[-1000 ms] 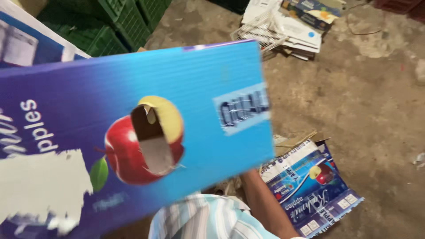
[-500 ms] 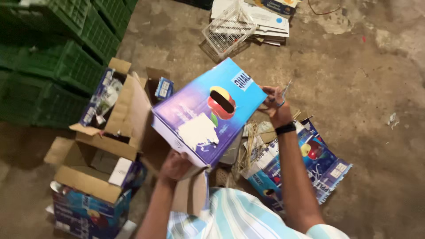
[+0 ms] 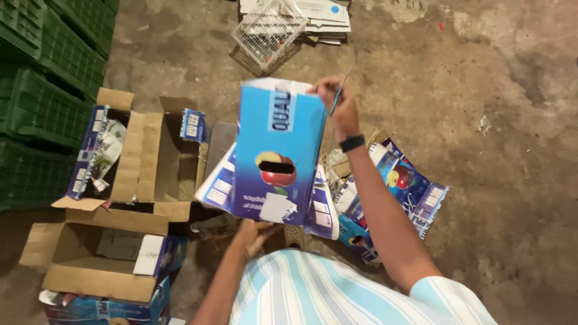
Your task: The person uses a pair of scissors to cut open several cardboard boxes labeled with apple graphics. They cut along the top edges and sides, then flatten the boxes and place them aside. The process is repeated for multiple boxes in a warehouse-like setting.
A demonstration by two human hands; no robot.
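1. Hands apart, both clamped on a blue fruit carton (image 3: 274, 156) held upright at centre frame.
2. Left hand (image 3: 253, 236) grips the carton's lower edge at 6 o'clock.
3. Right hand (image 3: 338, 103) pinches its top corner at 1 o'clock, a thin blue blade (image 3: 339, 93) between the fingers; black wristband (image 3: 352, 143) below.
4. Open cardboard boxes (image 3: 144, 157) sit at 9 o'clock, flattened blue cartons (image 3: 409, 189) at 3 o'clock, green crates (image 3: 42, 84) at 10 o'clock, a wire basket (image 3: 269, 27) at 12 o'clock.

blue fruit carton (image 3: 274, 156) held upright; open brown cartons (image 3: 135, 180) left
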